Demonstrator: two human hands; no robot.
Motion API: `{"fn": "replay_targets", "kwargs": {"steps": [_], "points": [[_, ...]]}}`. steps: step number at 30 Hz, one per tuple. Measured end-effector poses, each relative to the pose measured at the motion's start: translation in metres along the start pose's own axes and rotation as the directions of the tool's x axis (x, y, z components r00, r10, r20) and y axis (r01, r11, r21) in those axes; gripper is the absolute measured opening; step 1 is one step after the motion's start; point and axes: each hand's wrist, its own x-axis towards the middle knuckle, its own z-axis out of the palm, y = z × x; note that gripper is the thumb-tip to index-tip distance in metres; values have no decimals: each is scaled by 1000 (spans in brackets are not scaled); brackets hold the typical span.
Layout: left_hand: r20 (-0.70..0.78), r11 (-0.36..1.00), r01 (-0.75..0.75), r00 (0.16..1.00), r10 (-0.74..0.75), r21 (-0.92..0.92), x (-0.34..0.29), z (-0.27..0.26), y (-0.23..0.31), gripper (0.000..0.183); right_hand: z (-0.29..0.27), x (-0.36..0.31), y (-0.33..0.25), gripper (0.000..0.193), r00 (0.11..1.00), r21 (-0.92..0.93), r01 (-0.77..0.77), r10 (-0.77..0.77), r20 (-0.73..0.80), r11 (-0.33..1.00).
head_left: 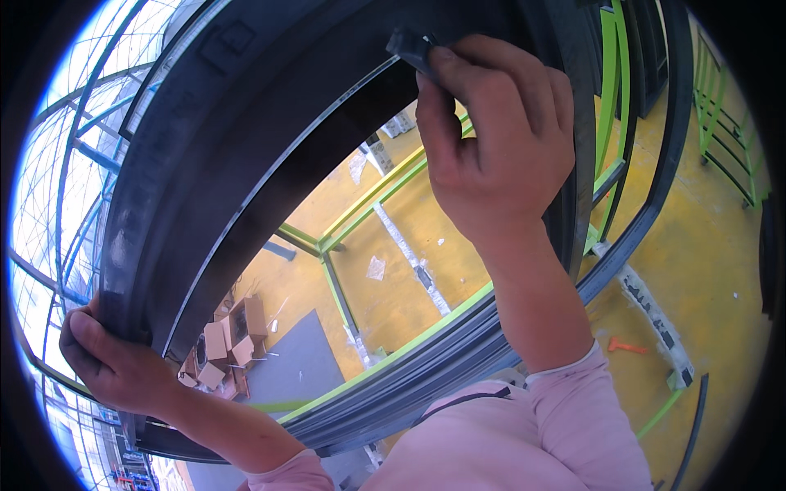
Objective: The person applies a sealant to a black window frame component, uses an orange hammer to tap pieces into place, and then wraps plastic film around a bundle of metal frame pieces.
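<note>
A large black curved-looking panel (192, 159) fills the upper left, with a thin pale strip (255, 195) running along its inner edge. My left hand (123, 364) is wrapped round the panel's lower left edge, thumb on the near side. Up at the strip's far end, my right hand (508, 139) pinches a small, dark, shiny piece (409, 51) between thumb and fingers. That piece touches or nearly touches the strip; its exact kind is unclear. Below the panel's opening, the yellow floor shows through.
Green metal racks (332, 243) stand below and to the right, bearing long black profiles (434, 378). Open cardboard boxes (244, 321) lie beside a grey mat (299, 360). An orange tool-like object (627, 346) is on the yellow floor (655, 278) at right.
</note>
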Motion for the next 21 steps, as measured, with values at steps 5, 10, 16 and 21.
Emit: {"fn": "replay_targets", "kwargs": {"steps": [5,10,16,21], "points": [[22,993,-37,999,39,-113,-1,6,1,40,5,9,-3,22,998,-71,54,-53,21,996],[20,991,-78,997,81,-111,-9,10,9,40,3,7,7,22,995,-93,93,-89,53,991],[17,990,-61,998,64,-131,-11,10,10,41,4,6,7,23,990,-102,129,-123,66,986],[27,991,-76,996,80,-112,-11,9,9,41,9,7,8,21,987,-97,162,-160,32,982]]}}
